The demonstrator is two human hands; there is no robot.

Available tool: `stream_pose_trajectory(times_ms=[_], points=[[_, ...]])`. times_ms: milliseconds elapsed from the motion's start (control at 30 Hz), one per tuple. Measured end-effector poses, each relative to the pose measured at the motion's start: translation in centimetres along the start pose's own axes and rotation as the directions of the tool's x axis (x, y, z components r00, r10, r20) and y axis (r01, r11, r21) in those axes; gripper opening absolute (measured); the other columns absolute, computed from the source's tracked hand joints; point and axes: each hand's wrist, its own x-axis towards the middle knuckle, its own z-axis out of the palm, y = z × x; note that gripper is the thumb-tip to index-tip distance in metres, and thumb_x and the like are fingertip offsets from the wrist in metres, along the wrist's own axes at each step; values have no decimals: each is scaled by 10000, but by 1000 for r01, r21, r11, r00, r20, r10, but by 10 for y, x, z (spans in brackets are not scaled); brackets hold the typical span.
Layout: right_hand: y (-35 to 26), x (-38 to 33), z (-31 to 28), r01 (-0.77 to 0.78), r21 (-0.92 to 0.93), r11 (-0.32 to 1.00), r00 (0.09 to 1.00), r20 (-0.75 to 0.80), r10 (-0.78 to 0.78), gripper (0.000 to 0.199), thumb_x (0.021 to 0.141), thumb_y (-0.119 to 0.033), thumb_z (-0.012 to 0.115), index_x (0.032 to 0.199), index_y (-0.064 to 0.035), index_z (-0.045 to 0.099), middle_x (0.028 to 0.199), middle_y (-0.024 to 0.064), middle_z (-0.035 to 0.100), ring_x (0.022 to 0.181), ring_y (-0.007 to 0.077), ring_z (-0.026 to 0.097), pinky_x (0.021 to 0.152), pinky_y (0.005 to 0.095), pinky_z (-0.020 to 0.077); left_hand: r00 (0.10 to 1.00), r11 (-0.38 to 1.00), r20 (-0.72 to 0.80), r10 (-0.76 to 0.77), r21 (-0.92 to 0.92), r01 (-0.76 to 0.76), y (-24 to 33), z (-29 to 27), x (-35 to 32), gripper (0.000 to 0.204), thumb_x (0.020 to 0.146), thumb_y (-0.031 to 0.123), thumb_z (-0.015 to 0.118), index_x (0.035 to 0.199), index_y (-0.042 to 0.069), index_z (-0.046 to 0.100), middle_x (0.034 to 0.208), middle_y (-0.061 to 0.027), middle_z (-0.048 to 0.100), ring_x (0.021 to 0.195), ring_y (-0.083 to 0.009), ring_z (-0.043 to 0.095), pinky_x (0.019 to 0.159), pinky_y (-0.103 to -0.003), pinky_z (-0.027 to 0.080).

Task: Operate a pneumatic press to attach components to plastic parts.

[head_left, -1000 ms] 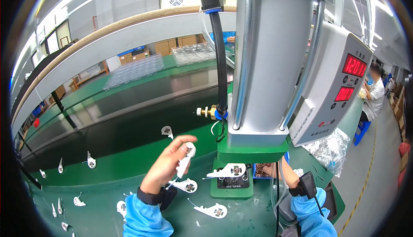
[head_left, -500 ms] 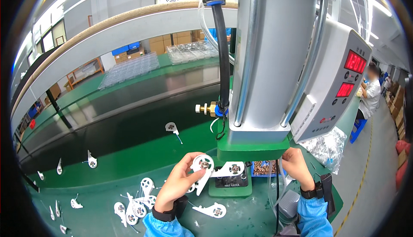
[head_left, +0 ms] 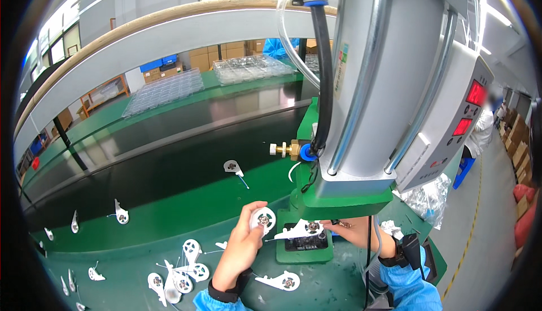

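The left hand [head_left: 241,249] is raised from the near edge, its fingers curled behind and its thumb pressed on the face of a smooth white plastic disc with a short arm [head_left: 264,215]; the disc is gripped upright, just left of the press. The right hand [head_left: 357,235] is stretched leftward from the near right, back of the hand up, beneath the green metal press head [head_left: 344,202]. Its fingertips are brought to the right edge of a white teardrop-shaped plastic part [head_left: 298,231], which is laid flat on a black-topped green block [head_left: 305,257]. Small dark brown pieces are seen at these fingers; whether they are gripped cannot be told. Both wrists are wrapped in black bands, and both forearms are covered by crinkled blue sleeves [head_left: 407,284].

Above the press head, a smooth grey metal cylinder [head_left: 389,85] is flanked by shiny rods. On the matte green table [head_left: 135,254], one matching white teardrop part [head_left: 283,281] is placed near, with a loose white cluster [head_left: 182,281] heaped to its left. At the right, a crumpled clear plastic bag [head_left: 430,199] is set down.
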Motion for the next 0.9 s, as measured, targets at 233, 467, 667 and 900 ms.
stream_pose_trajectory(times_ms=[233,467,667,900], points=[[-6,13,9,96,-61,993,995,-5,-97,179,816,-114,611,985,-76,652,836,84,633,764,226,598,669,310,460,984,975,-66,164,164,-151,11,14,-9,733,705,48,724,1303,51,301,1030,-101,545,933,-169,553,781,-291,469],[-14,16,7,12,9,1000,1000,25,-13,141,800,-156,644,919,-86,673,832,45,649,751,213,601,675,300,458,922,872,-56,383,352,-341,-1,23,0,488,732,77,700,1102,-1,391,913,-168,632,858,-239,643,711,-317,505],[-10,16,12,39,-15,999,999,29,-39,122,789,-169,658,867,-76,667,802,40,640,738,218,597,658,306,456,937,915,-125,325,293,-278,-4,26,1,405,727,82,710,1000,21,417,864,-112,636,778,-152,621,684,-281,485],[9,-26,6,-13,-255,967,697,-696,-174,123,784,-10,564,893,35,599,855,136,566,688,239,536,617,301,424,957,923,-131,260,323,-207,2,16,-3,406,753,100,691,1024,11,402,861,-149,644,777,-217,644,669,-314,496]])
